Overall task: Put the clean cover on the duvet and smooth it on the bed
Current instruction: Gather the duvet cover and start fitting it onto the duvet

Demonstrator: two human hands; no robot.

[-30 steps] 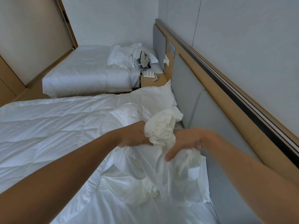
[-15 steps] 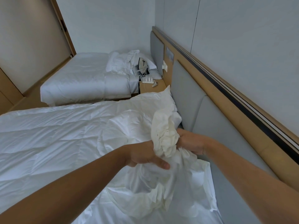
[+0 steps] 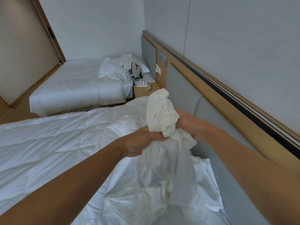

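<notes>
Pale walls close off a twin room, with a wood-framed door panel (image 3: 24,46) at the far left. Next to it stands a second bed (image 3: 69,90) made up in white, with crumpled linen (image 3: 112,69) and a dark-and-cream item (image 3: 134,71) heaped at its pillow end. Nearer the camera, a quilted white duvet (image 3: 48,143) lies spread across the near bed and fills the left half of the view.

From the lower left a bare forearm reaches in, and the left hand (image 3: 139,142) clenches a gathered bunch of the clean cover (image 3: 162,114), thumb laid across the fabric. This cream cover stands up in a crumpled peak above both hands; below them it hangs in loose folds onto the head end of the near bed, partly lying over the duvet. On the other side of the bunch, the right hand (image 3: 190,124) grips it too, fingers curled into the cloth, so the two hands hold it close together above the mattress.

Behind the peak, a small wooden nightstand (image 3: 144,92) between the beds carries a white power strip (image 3: 142,84) with cables. A grey padded headboard (image 3: 181,91) with wooden trim runs along the right wall.
</notes>
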